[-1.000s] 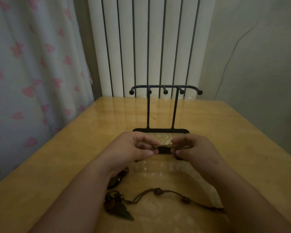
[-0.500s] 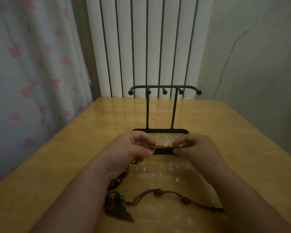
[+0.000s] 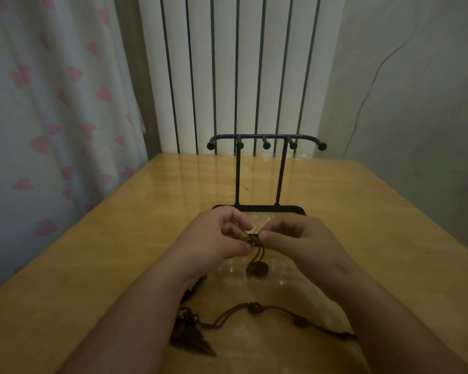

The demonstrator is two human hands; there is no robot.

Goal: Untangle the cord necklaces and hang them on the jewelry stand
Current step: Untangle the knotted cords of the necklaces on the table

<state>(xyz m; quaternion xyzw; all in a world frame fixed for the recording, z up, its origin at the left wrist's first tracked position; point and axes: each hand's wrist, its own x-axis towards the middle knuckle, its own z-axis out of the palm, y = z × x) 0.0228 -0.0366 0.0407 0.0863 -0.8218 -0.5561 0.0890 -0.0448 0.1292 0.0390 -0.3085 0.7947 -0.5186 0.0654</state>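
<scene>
Zero necklaces hang on the jewelry stand (image 3: pixel 254 136): all five knobbed pegs along its top bar are bare. The stand is upright at mid-table, just beyond the hands. The left hand (image 3: pixel 214 238) and right hand (image 3: pixel 303 238) are held over the table (image 3: pixel 92 265), fingertips nearly meeting. Each pinches one cord necklace (image 3: pixel 255 238) between thumb and forefinger at what looks like a knot or slider; the grip is narrow, the other fingers curled. Two strands drop from the pinch to a round pendant (image 3: pixel 255 269), at or just above the tabletop; contact cannot be told. The second necklace (image 3: pixel 254 309) lies flat on the table nearer the person, its knotted cord running left to right, with a leaf pendant (image 3: pixel 197 341) at its left end. More dark cord shows under the left forearm; whether the two pieces cross there is hidden. Judgement: early stage, with untangling in hand and hanging not begun. Left to do: free the held cord, open its loop and set it over a peg, then the same for the second.
</scene>
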